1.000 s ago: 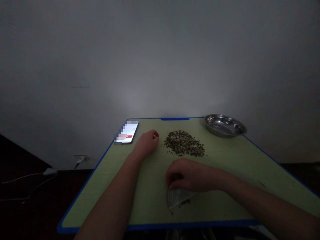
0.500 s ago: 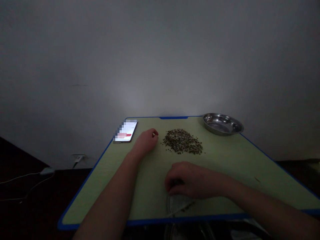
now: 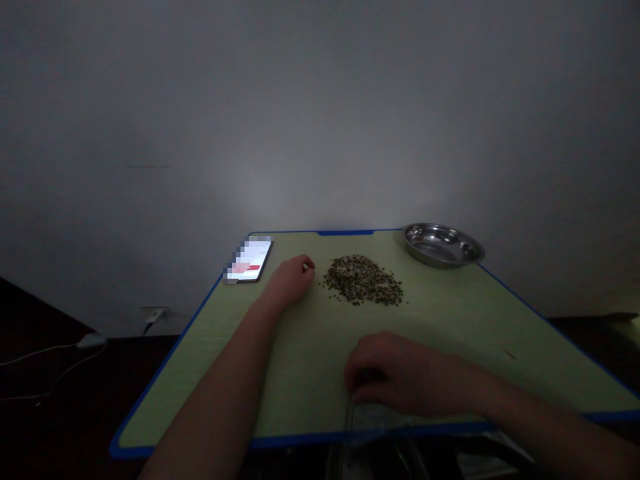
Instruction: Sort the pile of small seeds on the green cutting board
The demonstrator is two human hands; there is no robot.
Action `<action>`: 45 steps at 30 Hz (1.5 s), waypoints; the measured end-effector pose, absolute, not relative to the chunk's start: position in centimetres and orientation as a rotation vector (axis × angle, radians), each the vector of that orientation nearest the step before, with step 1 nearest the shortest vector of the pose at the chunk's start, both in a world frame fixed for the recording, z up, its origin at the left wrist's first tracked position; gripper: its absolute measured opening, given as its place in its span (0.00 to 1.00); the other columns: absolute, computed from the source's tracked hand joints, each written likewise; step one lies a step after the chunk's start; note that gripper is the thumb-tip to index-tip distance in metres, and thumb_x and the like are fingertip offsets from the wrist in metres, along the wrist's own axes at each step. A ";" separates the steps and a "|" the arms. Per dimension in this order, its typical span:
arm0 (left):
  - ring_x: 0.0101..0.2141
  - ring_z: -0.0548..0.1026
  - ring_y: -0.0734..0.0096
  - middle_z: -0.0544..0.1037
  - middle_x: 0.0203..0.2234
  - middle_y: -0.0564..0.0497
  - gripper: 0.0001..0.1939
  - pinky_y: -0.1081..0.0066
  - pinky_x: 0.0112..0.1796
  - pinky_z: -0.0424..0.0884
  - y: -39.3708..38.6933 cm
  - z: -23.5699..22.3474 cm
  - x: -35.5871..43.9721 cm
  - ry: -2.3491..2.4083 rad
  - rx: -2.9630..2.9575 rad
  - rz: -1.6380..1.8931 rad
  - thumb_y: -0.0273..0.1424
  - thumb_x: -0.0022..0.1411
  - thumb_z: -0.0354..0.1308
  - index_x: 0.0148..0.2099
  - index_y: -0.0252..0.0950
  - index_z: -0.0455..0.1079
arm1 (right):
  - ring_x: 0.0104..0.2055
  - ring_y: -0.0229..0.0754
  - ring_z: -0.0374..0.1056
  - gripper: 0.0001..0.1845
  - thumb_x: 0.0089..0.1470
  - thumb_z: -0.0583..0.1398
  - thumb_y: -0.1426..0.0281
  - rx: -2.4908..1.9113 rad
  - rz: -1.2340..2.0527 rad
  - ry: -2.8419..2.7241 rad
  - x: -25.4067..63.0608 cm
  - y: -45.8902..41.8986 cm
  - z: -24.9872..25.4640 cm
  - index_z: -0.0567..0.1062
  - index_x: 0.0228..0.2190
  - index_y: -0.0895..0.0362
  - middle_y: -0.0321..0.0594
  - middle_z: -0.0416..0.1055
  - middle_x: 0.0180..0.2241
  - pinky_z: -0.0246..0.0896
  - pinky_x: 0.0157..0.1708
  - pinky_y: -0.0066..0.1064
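Observation:
My left hand point(image 3: 293, 280) rests on the table with curled fingers, just left of a loose pile of small dark brown beans or seeds point(image 3: 363, 280). A pale spot shows between its thumb and fingers; whether it is a held thing I cannot make out. Near the front edge, my right hand point(image 3: 395, 373) is closed, thumb and fingers pinching the rim of a clear see-through container point(image 3: 370, 420). That container reaches over the blue table edge, and its exact shape is hard to see in the dim light.
A shiny steel bowl point(image 3: 443, 245) stands at the back right corner of the green table point(image 3: 295, 387). At the back left lies a lit phone point(image 3: 250, 259). Below the front edge are dark round shapes. White cables point(image 3: 93, 341) run along the left, near a wall plug point(image 3: 156, 316).
My right hand has moved slightly right and toward me, bringing the clear container over the table edge. The dark bits and pale strip seen in it earlier no longer show. The left hand stays put.

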State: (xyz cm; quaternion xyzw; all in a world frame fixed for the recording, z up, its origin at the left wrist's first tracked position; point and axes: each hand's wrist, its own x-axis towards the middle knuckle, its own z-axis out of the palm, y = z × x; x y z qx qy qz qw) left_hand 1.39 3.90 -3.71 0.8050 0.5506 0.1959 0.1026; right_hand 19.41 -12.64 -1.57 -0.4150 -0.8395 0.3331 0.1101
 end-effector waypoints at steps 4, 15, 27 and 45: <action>0.33 0.73 0.67 0.78 0.33 0.46 0.15 0.71 0.34 0.65 3.8 -3.6 1.4 1.630 2.373 0.569 0.31 0.55 0.46 0.41 0.37 0.72 | 0.31 0.35 0.65 0.05 0.50 0.60 0.73 -1.227 1.086 -2.365 19.7 -13.2 -1.3 0.76 0.31 0.56 0.34 0.73 0.29 0.57 0.31 0.24; 0.32 0.73 0.67 0.77 0.33 0.46 0.15 0.70 0.33 0.65 4.0 -3.7 1.3 1.605 2.383 0.557 0.31 0.55 0.46 0.41 0.37 0.71 | 0.28 0.36 0.63 0.03 0.50 0.58 0.71 -1.470 0.763 -2.001 25.8 -8.2 -1.4 0.73 0.28 0.58 0.35 0.69 0.26 0.57 0.28 0.27; 0.33 0.73 0.67 0.77 0.33 0.47 0.15 0.71 0.33 0.65 3.9 -3.4 1.5 1.644 2.365 0.507 0.31 0.56 0.46 0.42 0.37 0.71 | 0.30 0.36 0.66 0.05 0.49 0.59 0.74 -1.464 0.892 -2.104 23.6 -11.0 -3.3 0.75 0.30 0.58 0.36 0.73 0.28 0.59 0.30 0.27; 0.34 0.73 0.66 0.78 0.33 0.47 0.15 0.70 0.34 0.65 3.7 -3.7 1.6 1.666 2.361 0.498 0.31 0.55 0.46 0.41 0.38 0.71 | 0.32 0.37 0.68 0.05 0.49 0.60 0.73 -1.430 1.007 -2.105 22.3 -13.6 -3.4 0.76 0.30 0.56 0.35 0.74 0.30 0.61 0.33 0.27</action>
